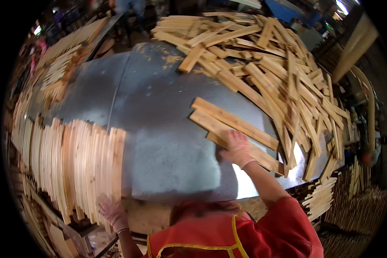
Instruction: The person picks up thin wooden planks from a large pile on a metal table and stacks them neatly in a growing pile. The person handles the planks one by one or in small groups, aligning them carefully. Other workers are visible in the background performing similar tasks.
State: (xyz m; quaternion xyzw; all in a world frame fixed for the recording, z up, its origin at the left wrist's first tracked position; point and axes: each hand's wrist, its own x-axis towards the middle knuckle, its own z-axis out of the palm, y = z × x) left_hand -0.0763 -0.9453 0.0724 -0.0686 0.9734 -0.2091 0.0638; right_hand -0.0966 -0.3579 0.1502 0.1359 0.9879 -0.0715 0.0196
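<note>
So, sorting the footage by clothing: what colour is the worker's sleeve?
Red sleeve, with yellow trim on the garment; the head view shows it.

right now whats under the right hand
The right hand lies flat on loose slats that rest on the metal table. The slat parts and table right beneath the palm are covered.

I stand at a grey metal-topped table [159,129]. Beyond it the workshop looks dim and cluttered, with a bright light [342,6] at upper right, perhaps a window.
</note>
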